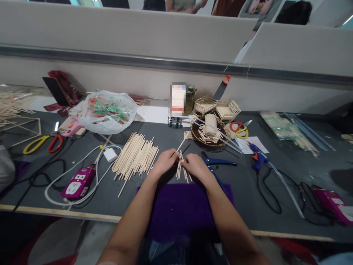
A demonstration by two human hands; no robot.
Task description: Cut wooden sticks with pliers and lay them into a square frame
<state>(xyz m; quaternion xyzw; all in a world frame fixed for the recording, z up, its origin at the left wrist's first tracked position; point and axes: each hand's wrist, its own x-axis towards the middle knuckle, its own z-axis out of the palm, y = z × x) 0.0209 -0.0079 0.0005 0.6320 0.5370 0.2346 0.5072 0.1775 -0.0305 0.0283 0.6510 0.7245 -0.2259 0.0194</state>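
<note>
My left hand [167,161] is closed, its fingertips pinching a thin wooden stick [183,141] that slants up and to the right. Close beside it, my right hand [194,165] has its fingers curled in on a small fanned bunch of wooden sticks [183,174]; the exact grip is partly hidden. Left of my hands lies a large pile of similar sticks [135,156]. A purple cloth [189,209] spreads beneath my forearms at the table edge. Blue-handled pliers [220,161] rest just right of my right hand.
Behind my hands stands a round basket [196,139] holding short stick pieces. To the right lie a blue glue gun [258,156] and scissors [242,131]. On the left are a purple power strip [79,181], its white cable, and a plastic bag [127,105] of scraps.
</note>
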